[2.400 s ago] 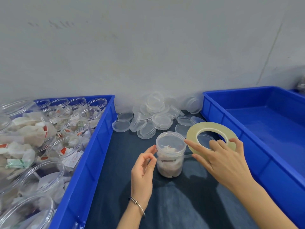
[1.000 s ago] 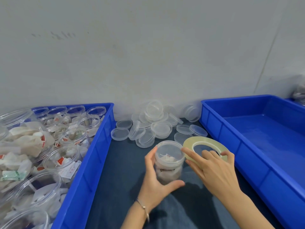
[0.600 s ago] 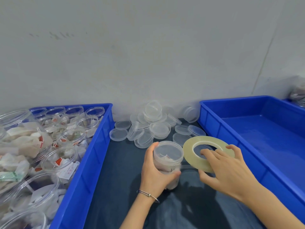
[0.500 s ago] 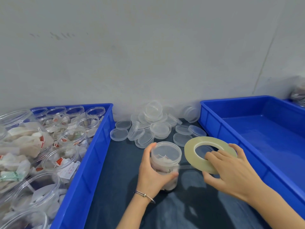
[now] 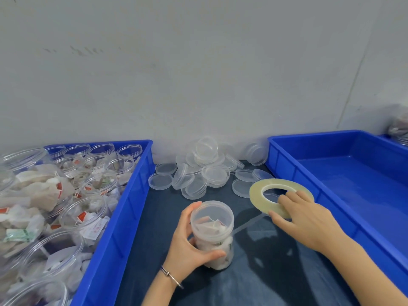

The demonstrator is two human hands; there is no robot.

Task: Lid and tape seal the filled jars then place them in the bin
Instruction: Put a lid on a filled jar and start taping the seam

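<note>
Item: clear round plastic jar with frosted lid [image 5: 212, 230], upright on the dark blue cloth-covered table [image 5: 141, 250], between 2 blue bins. Contents: white sachets, partly hidden by the lid and fingers; print illegible. Left hand [image 5: 187, 246] wraps the jar's left side, thumb curled across its lower front, a thin metal bracelet [image 5: 171, 276] at the wrist. A faint clear strip runs from the jar's right side toward the flat yellowish tape roll [image 5: 280, 195]; its join to the jar is hard to make out. Right hand [image 5: 306, 219] grips the roll's near edge, fingers over the ring, thumb beneath, just right of the jar. Behind: heap of loose translucent round lids [image 5: 203, 171]. Left: blue plastic bin of open filled jars [image 5: 123, 208], cut off by the frame. Right: blue plastic bin [image 5: 313, 191], interior bare, also cut off.
</note>
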